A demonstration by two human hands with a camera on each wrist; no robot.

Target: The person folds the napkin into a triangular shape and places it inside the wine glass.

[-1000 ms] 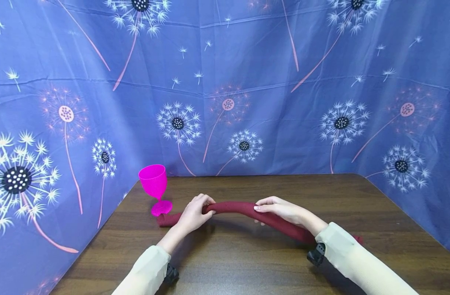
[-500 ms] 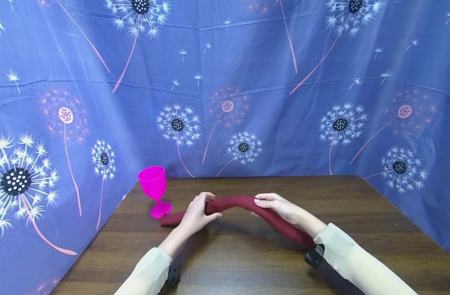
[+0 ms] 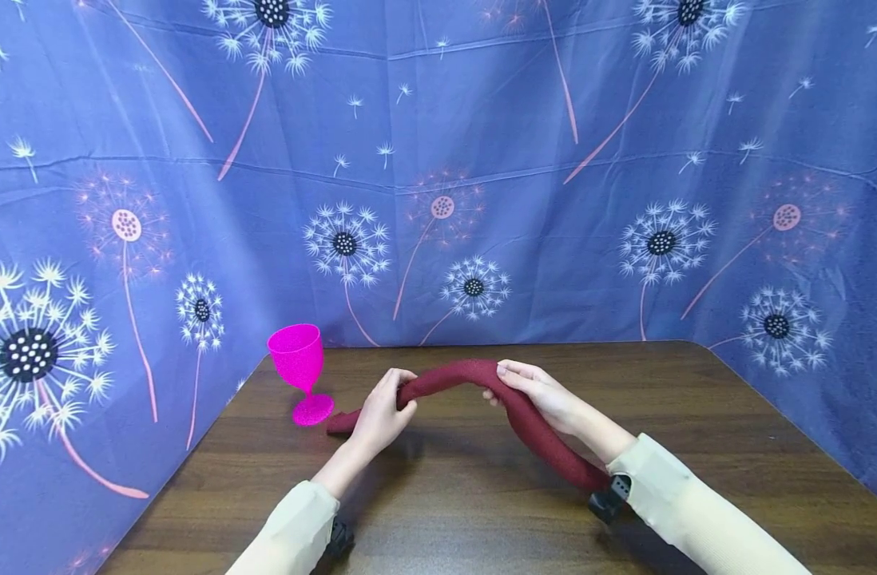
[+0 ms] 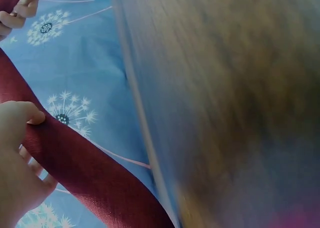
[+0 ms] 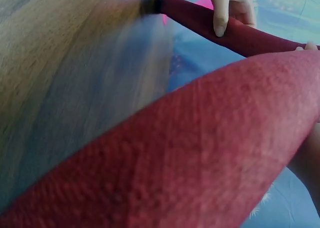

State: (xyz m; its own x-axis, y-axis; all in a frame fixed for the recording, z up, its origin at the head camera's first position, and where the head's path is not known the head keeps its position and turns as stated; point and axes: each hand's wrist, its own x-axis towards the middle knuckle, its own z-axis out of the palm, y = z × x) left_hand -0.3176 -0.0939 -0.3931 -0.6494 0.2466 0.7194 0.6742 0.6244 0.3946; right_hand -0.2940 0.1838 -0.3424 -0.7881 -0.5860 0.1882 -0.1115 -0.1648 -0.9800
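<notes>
A long dark red roll of cloth (image 3: 463,372) arches over the table, its middle raised. My left hand (image 3: 378,413) grips it left of the arch; in the left wrist view the thumb of that left hand (image 4: 14,158) lies over the cloth roll (image 4: 95,170). Right of the arch's top, my right hand (image 3: 546,397) holds the roll between thumb and fingers. The cloth's left end lies low by the foot of a bright pink goblet (image 3: 298,361). Its right end hangs down toward my right wrist, partly hidden there. Large in the right wrist view, the roll (image 5: 170,148) covers most of the right hand.
The goblet stands upright at the back left of the brown wooden table (image 3: 438,511). A blue curtain (image 3: 553,239) with dandelion prints hangs behind the table and along its sides. A black wrist camera (image 3: 611,498) sits under my right sleeve.
The middle of the cloth roll has risen, bending into a steeper arch. My right hand has lifted a little. The roll's left end has slid right, away from the goblet, and its right end has drawn in.
</notes>
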